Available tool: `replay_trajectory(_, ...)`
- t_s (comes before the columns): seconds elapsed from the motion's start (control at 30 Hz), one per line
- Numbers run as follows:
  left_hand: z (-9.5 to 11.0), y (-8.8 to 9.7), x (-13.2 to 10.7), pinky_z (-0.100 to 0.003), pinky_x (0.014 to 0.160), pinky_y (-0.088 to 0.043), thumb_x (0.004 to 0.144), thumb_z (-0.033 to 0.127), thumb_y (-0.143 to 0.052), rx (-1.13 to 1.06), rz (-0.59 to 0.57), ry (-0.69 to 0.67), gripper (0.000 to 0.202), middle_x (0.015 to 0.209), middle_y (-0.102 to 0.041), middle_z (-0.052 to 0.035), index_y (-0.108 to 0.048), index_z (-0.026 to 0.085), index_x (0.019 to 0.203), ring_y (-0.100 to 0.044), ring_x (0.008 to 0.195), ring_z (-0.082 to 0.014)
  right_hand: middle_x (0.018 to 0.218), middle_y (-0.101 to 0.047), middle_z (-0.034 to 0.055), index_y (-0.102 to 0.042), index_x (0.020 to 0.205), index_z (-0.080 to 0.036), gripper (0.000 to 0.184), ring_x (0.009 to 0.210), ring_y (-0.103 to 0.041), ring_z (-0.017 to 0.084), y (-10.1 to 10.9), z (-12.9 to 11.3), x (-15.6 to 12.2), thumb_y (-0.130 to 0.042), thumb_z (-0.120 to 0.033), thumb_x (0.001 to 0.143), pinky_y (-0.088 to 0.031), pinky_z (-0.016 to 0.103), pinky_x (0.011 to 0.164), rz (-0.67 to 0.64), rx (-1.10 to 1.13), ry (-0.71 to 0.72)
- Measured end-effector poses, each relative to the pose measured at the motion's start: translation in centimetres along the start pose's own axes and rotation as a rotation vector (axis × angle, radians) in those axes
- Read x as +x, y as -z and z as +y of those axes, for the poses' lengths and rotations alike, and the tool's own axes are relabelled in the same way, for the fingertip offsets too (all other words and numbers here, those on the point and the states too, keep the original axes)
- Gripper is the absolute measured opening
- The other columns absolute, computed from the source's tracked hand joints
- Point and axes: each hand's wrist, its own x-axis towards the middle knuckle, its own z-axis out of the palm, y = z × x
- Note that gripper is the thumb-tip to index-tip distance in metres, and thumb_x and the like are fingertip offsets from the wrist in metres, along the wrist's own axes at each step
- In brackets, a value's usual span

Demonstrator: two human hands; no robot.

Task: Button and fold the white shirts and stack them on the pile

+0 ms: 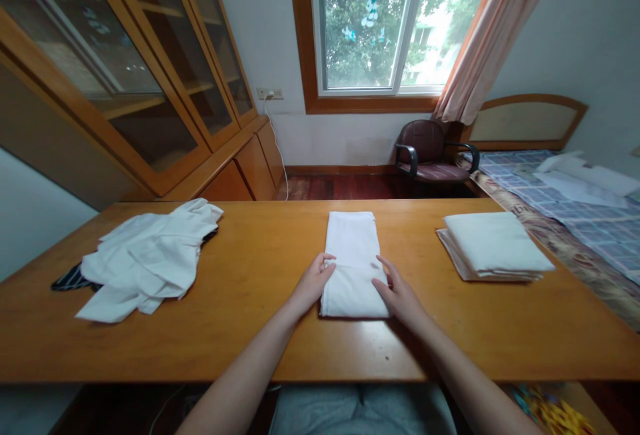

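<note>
A white cloth (pixel 353 238), folded into a long narrow strip, lies on the wooden table in front of me. Its near part is doubled back over itself, so a crosswise edge runs between my hands. At the left end of that edge my left hand (pixel 315 282) grips the cloth, thumb on top and fingers at the side. On the opposite side my right hand (pixel 397 292) holds the other end, its thumb and index finger a little apart on the fabric. Some of the fingertips are hidden against the cloth.
A crumpled heap of white cloth (pixel 145 258) lies at the left over a dark striped piece (pixel 73 278). Folded white cloths (pixel 500 245) are stacked at the right. Beyond the table (pixel 270 242) stand a glass-door cabinet (pixel 200 88), an armchair (pixel 427 148) and a bed (pixel 575 188).
</note>
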Motion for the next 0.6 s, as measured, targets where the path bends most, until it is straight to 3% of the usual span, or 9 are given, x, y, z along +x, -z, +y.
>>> replay_trajectory(0.2,-0.7,0.3,1.3,-0.02,0.05,-0.035,0.08,0.038,-0.062,0.1,0.07,0.063,0.025,0.062,-0.056,0.0051,-0.053,0.019,0.094,-0.053,0.054,-0.0117,0.084,-0.067,0.0038,-0.042,0.142,-0.022,0.053,0.075,-0.064,0.021,0.0,-0.3,0.4,-0.046,-0.038,0.092,-0.051,0.036,0.073,-0.016,-0.137,-0.019)
replay_trajectory(0.43,-0.6,1.7,1.2,-0.023,0.05,-0.045,0.085,0.031,-0.055,0.238,0.139,0.066,0.02,0.062,-0.057,0.0054,-0.053,0.021,0.102,-0.055,0.047,-0.0129,0.095,-0.07,0.0104,-0.043,0.141,-0.017,0.048,0.086,-0.067,0.025,0.1,-0.4,0.5,-0.039,-0.029,0.095,-0.052,0.04,0.079,-0.004,-0.296,0.036)
replay_trajectory(0.53,1.2,1.8,-0.1,-0.032,0.074,-0.055,0.088,0.023,-0.049,0.489,0.256,-0.163,0.016,0.083,-0.065,-0.0032,-0.058,0.02,0.101,-0.067,0.076,-0.0179,0.1,-0.07,0.0113,-0.042,0.141,-0.017,0.048,0.091,-0.067,0.025,0.3,-0.9,0.1,-0.039,-0.025,0.094,-0.052,0.039,0.084,0.012,-0.362,0.045)
replay_trajectory(0.6,2.6,1.3,-1.4,-0.04,0.095,-0.05,0.092,0.02,-0.044,0.729,0.297,-0.4,0.022,0.104,-0.067,-0.0092,-0.062,0.02,0.104,-0.064,0.103,-0.0228,0.106,-0.069,0.0123,-0.045,0.14,-0.018,0.047,0.096,-0.067,0.025,0.4,-1.4,-0.1,-0.039,-0.023,0.094,-0.052,0.039,0.088,0.039,-0.409,0.072)
